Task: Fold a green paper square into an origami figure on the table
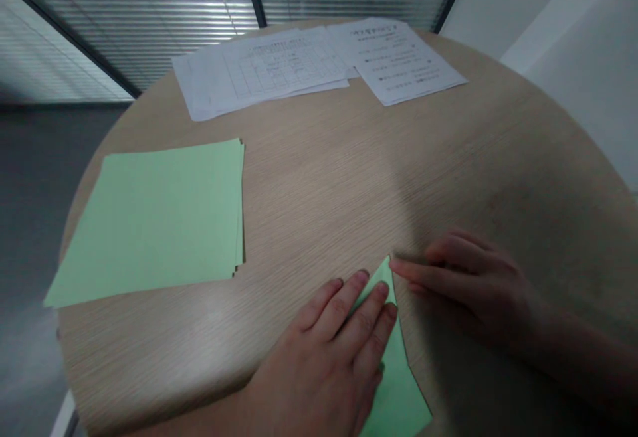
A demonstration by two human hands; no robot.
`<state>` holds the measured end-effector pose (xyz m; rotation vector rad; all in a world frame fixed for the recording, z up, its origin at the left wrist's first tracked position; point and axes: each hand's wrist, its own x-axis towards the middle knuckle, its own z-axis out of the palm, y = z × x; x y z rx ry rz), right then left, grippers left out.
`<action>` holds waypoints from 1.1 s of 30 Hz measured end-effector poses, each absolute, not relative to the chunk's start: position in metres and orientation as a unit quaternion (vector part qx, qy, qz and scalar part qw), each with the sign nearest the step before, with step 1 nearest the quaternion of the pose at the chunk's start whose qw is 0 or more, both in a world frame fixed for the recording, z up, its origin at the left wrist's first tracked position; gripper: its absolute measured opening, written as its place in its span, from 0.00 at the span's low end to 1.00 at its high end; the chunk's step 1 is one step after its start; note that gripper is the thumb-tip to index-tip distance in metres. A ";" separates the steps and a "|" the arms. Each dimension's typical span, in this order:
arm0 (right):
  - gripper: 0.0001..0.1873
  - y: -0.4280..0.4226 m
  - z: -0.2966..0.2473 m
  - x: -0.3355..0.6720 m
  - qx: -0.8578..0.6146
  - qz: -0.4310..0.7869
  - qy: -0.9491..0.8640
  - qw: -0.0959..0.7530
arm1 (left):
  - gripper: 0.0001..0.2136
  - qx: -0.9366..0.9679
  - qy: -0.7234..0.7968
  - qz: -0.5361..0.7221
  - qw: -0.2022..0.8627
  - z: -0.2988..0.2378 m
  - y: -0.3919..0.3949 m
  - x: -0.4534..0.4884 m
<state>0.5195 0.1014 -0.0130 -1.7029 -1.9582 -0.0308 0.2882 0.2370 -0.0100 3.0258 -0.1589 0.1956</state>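
A folded piece of green paper (399, 384) lies on the table in front of me, narrowing to a point at its far end. My left hand (339, 350) rests flat on it, fingers stretched out and pressing it against the tabletop. At the pointed tip, the outstretched index finger of my right hand (473, 284) touches the paper's right edge, while its other fingers are curled back. The paper's left part is hidden under my left hand, and its near end runs out of the bottom of the view.
A stack of green sheets (159, 218) lies to the left on the round wooden table (319, 178). Printed white papers (279, 68) overlap at the far edge, with another printed sheet (403, 58) on their right. Behind stands a window with blinds (149, 12).
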 end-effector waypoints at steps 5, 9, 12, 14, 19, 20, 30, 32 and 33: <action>0.11 0.106 -0.016 0.519 -0.641 -0.002 -0.732 0.230 | 0.23 0.990 -0.058 0.110 0.062 -0.015 0.234 0.285; 0.13 0.106 -0.020 0.520 -0.636 0.005 -0.736 0.231 | 0.18 0.981 -0.118 0.132 0.084 -0.015 0.236 0.282; 0.14 0.105 -0.021 0.520 -0.641 0.006 -0.736 0.217 | 0.15 0.975 -0.131 0.143 0.105 -0.013 0.239 0.282; 0.16 0.104 -0.019 0.517 -0.652 -0.003 -0.732 0.198 | 0.16 0.977 -0.117 0.137 0.117 -0.011 0.240 0.281; 0.19 0.104 -0.011 0.507 -0.684 0.002 -0.712 0.160 | 0.22 0.988 -0.082 0.060 0.117 -0.009 0.233 0.271; 0.20 0.104 -0.011 0.505 -0.688 0.002 -0.709 0.159 | 0.23 0.990 -0.073 0.049 0.114 -0.010 0.230 0.269; 0.21 0.093 -0.041 0.505 -0.703 0.003 -0.689 0.175 | 0.24 0.994 -0.028 0.033 0.097 -0.022 0.211 0.269; 0.24 0.096 -0.044 0.505 -0.714 0.019 -0.678 0.172 | 0.24 0.993 -0.034 0.034 0.103 -0.021 0.211 0.268; 0.25 0.099 -0.045 0.505 -0.722 0.029 -0.671 0.169 | 0.24 0.993 -0.035 0.032 0.108 -0.020 0.211 0.268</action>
